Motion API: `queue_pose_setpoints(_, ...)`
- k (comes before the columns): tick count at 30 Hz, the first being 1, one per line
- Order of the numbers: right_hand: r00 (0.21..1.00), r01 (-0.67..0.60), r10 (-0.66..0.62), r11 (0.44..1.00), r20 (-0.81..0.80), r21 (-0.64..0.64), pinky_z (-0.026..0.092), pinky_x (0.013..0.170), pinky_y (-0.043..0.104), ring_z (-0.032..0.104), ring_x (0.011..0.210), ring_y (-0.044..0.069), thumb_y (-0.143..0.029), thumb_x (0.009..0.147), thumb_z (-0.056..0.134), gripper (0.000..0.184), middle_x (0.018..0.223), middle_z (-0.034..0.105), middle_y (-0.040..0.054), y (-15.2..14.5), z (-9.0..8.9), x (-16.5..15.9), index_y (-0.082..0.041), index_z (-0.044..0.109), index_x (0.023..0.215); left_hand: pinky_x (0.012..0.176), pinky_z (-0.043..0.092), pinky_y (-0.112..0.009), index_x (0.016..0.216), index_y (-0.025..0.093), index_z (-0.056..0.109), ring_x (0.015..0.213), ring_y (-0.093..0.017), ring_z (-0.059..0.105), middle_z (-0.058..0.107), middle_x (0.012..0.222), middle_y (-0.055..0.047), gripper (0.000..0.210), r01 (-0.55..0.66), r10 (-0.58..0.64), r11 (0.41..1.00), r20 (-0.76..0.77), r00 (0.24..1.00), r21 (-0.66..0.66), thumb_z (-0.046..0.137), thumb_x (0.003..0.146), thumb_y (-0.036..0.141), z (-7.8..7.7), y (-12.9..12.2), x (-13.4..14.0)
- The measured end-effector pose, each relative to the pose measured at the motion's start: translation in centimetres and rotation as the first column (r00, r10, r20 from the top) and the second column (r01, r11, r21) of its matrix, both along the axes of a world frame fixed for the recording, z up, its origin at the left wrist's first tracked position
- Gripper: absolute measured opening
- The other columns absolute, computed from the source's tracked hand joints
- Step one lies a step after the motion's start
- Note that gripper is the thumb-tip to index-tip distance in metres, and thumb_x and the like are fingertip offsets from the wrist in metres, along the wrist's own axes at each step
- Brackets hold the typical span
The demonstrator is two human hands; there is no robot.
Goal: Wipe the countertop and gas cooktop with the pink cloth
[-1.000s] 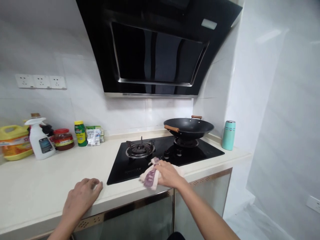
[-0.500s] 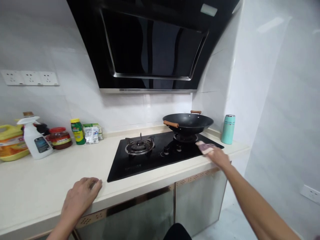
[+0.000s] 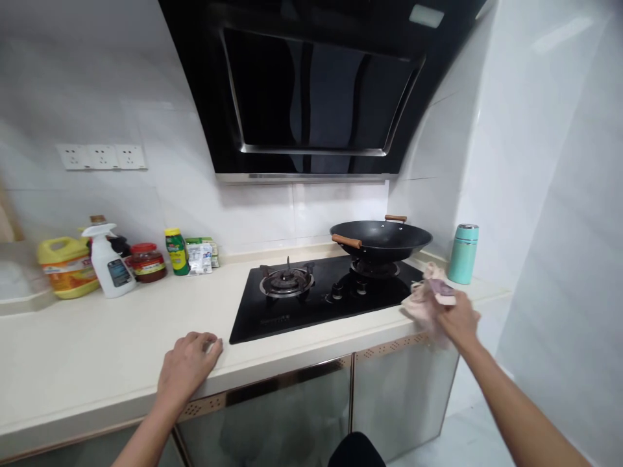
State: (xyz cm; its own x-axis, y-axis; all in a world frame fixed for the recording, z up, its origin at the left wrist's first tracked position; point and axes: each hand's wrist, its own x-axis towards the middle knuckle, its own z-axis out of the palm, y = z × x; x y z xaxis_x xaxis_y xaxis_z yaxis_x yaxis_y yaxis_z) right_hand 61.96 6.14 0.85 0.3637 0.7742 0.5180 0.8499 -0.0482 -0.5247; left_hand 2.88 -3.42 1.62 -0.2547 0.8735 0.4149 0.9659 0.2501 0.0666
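Near the front edge of the counter (image 3: 73, 350), my left hand (image 3: 192, 363) rests loosely on the top, thumb apart from the bent fingers, with nothing seen in it. My right hand (image 3: 457, 318) grips a crumpled pale pink cloth (image 3: 422, 308) with a purplish patch. Part of that cloth lies over the right front corner of the black gas stove (image 3: 292, 318), and some hangs past the counter's edge. A black wok (image 3: 384, 243) with wooden handles sits on the right burner, behind the cloth. Just beyond my right hand stands a mint-green flask (image 3: 463, 254).
The left burner (image 3: 287, 281) is bare, with raised pan supports. A yellow jug (image 3: 68, 267), a white spray bottle (image 3: 111, 263), a red-lidded jar (image 3: 147, 263), a green bottle (image 3: 176, 251) and packets (image 3: 200, 256) line the back left. A range hood (image 3: 311, 97) overhangs the stove.
My right hand has moved with the cloth from the stove's right front area toward the counter's right front edge, and the cloth is spread wider. The view has shifted left; my left hand stays on the counter.
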Motion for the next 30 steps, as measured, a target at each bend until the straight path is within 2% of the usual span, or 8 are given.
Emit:
queue_pose_setpoints(4,0.983,-0.068,0.083,0.993,0.166,-0.093,0.040,0.096,0.058,0.056,0.113,0.041,-0.045,0.091,0.049,0.042,0.116,0.063,0.0245,0.7,-0.7,-8.6,-0.014,0.068,0.109,0.083,0.046,-0.037,0.101,0.025,0.077,0.109,-0.032,0.063,0.073,0.112,-0.010,0.047,0.004,-0.004,1.000,0.011,1.000,0.021,0.037,0.094,0.049,-0.1,0.0,0.0)
queue_pose_setpoints(10,0.867,-0.344,0.397,0.914,0.301,-0.215,0.035,0.102,0.053,0.050,0.121,0.037,-0.039,0.093,0.048,0.037,0.128,0.058,0.0218,-2.6,0.0,-20.0,-0.016,0.064,0.118,0.090,0.047,-0.044,0.105,0.024,0.076,0.113,-0.036,0.061,0.073,0.118,-0.011,0.055,0.011,-0.014,1.000,0.134,0.991,0.025,0.036,0.092,0.058,0.5,-0.1,0.4)
queue_pose_setpoints(17,0.638,-0.660,0.703,0.709,0.313,-0.247,0.032,0.110,0.054,0.045,0.131,0.036,-0.055,0.092,0.052,0.053,0.138,0.055,0.0211,-6.0,1.1,-35.5,-0.016,0.061,0.128,0.098,0.048,-0.045,0.101,0.026,0.076,0.114,-0.034,0.064,0.075,0.115,-0.009,0.055,0.109,-0.147,0.984,0.307,0.940,0.140,0.043,0.088,0.069,-0.3,0.4,-0.9)
queue_pose_setpoints(19,0.533,-0.767,0.797,0.597,0.285,-0.235,0.032,0.111,0.057,0.044,0.133,0.038,-0.060,0.089,0.055,0.061,0.142,0.053,0.0214,-6.2,1.3,-37.9,-0.016,0.060,0.131,0.096,0.051,-0.042,0.096,0.026,0.076,0.111,-0.031,0.067,0.076,0.110,-0.008,0.053,0.137,-0.205,0.968,0.354,0.913,0.209,0.045,0.086,0.068,-0.6,0.6,-1.7)
queue_pose_setpoints(22,0.324,-0.918,0.936,0.347,0.140,-0.191,0.040,0.109,0.052,0.051,0.129,0.033,-0.057,0.081,0.067,0.069,0.141,0.057,0.0137,-5.1,1.9,-37.7,-0.025,0.055,0.140,0.095,0.055,-0.041,0.091,0.024,0.075,0.106,-0.030,0.069,0.076,0.106,-0.009,0.056,0.126,-0.274,0.925,0.398,0.875,0.360,0.045,0.083,0.071,-0.3,0.3,-2.5)
queue_pose_setpoints(24,0.290,-0.951,0.956,0.292,0.036,-0.100,0.046,0.103,0.039,0.059,0.121,0.024,-0.046,0.083,0.068,0.067,0.136,0.061,0.0071,-3.5,2.4,-35.0,-0.029,0.050,0.145,0.101,0.053,-0.044,0.091,0.023,0.075,0.111,-0.030,0.067,0.074,0.110,-0.011,0.056,0.139,-0.325,0.872,0.343,0.881,0.469,0.047,0.083,0.071,0.6,-0.3,-2.1)
queue_pose_setpoints(27,0.425,-0.905,0.905,0.425,-0.011,0.006,0.045,0.103,0.035,0.059,0.119,0.019,-0.032,0.097,0.047,0.041,0.134,0.061,0.0075,-0.6,2.4,-29.1,-0.024,0.058,0.135,0.112,0.045,-0.045,0.100,0.026,0.077,0.123,-0.029,0.061,0.070,0.124,-0.010,0.047,0.286,-0.413,0.838,0.199,0.889,0.464,0.049,0.089,0.063,2.3,-1.0,0.6)
queue_pose_setpoints(30,0.552,-0.834,0.834,0.552,-0.007,0.013,0.042,0.105,0.042,0.059,0.113,0.021,-0.035,0.102,0.035,0.036,0.118,0.065,0.0090,1.6,1.3,-24.1,-0.021,0.068,0.110,0.116,0.039,-0.050,0.115,0.032,0.076,0.138,-0.030,0.050,0.059,0.147,-0.006,0.039,0.440,-0.460,0.884,0.121,0.880,0.159,0.057,0.090,0.054,3.3,-0.7,5.1)
